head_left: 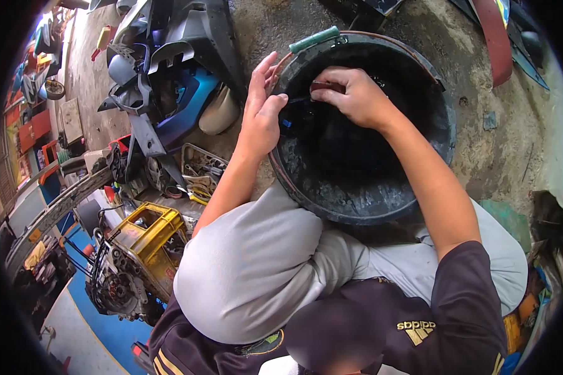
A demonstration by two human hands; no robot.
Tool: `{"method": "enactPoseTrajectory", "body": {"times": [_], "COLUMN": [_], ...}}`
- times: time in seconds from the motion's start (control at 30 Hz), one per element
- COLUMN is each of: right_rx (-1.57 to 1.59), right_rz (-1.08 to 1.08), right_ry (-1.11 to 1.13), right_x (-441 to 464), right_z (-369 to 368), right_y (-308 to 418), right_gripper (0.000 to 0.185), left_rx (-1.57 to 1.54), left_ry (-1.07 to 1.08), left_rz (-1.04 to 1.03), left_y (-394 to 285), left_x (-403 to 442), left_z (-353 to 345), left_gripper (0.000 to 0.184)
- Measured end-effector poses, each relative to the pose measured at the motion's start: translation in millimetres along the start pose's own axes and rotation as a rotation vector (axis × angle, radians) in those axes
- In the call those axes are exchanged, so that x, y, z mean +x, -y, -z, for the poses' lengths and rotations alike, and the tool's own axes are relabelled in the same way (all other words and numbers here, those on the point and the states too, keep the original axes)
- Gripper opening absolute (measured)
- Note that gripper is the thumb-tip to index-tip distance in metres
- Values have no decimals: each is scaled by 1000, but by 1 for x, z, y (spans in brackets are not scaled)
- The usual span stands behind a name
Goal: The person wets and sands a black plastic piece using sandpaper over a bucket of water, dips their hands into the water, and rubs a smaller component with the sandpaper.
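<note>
person sits on a rough floor (510,153), legs folded, big black bucket (356,197) right in front of the knees. right hand (347,94) is over the inside of the bucket, toward its far left part, thumb and fingers pinched on a small dark red piece (323,85); most of the piece is covered by the fingers, can't tell what it is. left hand (266,112) is at the left rim of the bucket, fingers spread apart, thumb pointing over the edge, nothing seen in it; can't tell how firmly it touches the rim. inside of bucket is very dark, a small blue bit (286,124) shows near the left wall. bucket handle has a green grip (314,39), lying along the far rim.

left of bucket: blue panel (191,106) among dark plastic parts, and a tray of tools (201,164) near the left forearm. lower left: yellow crate (149,234) with an engine (120,284) just beside it. far right: red strip (493,47).
</note>
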State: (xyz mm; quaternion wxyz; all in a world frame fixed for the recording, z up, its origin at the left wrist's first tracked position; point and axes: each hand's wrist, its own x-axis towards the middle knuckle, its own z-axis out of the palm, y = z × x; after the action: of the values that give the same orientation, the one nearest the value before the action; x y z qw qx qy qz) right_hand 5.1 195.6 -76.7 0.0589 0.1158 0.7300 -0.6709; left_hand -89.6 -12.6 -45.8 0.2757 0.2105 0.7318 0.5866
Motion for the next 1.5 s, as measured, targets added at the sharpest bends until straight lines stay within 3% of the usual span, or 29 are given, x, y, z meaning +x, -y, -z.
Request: {"method": "enactPoseTrajectory", "body": {"times": [0.07, 0.1, 0.2, 0.27, 0.37, 0.4, 0.57, 0.67, 0.9, 1.03, 1.23, 1.33, 1.5], "right_rx": [116, -15, 214, 322, 202, 338, 444, 519, 606, 614, 700, 826, 702], "right_rz": [-99, -100, -219, -82, -97, -79, -14, -4, -81, -25, -67, -160, -136], "right_ry": [-45, -145, -291, -311, -455, -524, -598, -677, -692, -684, -588, -682, -581], "right_x": [2, 1, -14, -17, -32, -30, -33, -34, -33, -32, -32, -32, -37], "right_z": [-5, -6, -12, -33, -67, -81, -99, -115, -127, -125, -129, -122, -118], "right_y": [-8, -5, 8, 2, 34, 21, 20, 16, 19, 6, 5, 14, 15], "right_gripper": [19, 18, 23, 19, 16, 14, 13, 15, 17, 20, 19, 19, 14], "left_rx": [4, 26, 100, 104, 71, 77, 27, 74, -8, -215, -291, -311, -349], "left_ry": [-19, -29, -49, -47, -37, -46, -57, -121, -66, 21, 85, 76, 81], "left_rz": [17, 17, -57, -73, -39, -42, -8, -98, -74, 126, 142, 146, 105], "left_y": [-2, -4, 2, 11, 19, 20, 16, 31, 36, -12, -9, -11, -11], "left_x": [-1, -1, 2, 1, -3, -4, -12, -12, -12, -22, -21, -21, -23], "left_z": [0, -1, 1, 2, 5, 4, 0, -3, -2, -2, 2, 0, -1], "left_gripper": [76, 74, 69, 68, 69, 68, 63, 56, 58, 60, 63, 62, 56]}}
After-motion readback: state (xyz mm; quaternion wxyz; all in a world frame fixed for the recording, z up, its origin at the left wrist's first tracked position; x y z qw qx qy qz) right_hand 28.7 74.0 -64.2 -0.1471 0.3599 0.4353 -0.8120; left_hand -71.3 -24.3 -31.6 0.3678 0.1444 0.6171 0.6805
